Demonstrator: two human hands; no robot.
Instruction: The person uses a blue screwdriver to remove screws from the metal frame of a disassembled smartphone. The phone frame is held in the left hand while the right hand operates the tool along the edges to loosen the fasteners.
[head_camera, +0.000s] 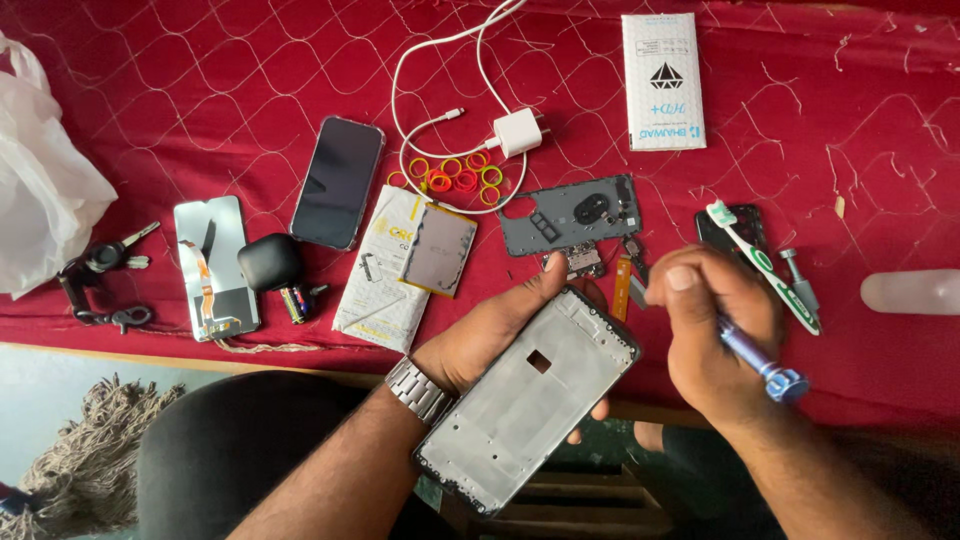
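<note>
On the red quilted cloth (200, 90) lie a dark phone (337, 182), a white charger (517, 131) with cable, coloured rubber bands (455, 176), a toothbrush (765, 265), keys (100, 265) and a black earbud case (270, 262).

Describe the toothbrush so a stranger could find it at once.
Start at the red quilted cloth and go to its right side, just beyond the right hand that grips a blue screwdriver. The toothbrush lies there slantwise over a dark phone part. It alone is white and green, with bristles at its upper end.
</note>
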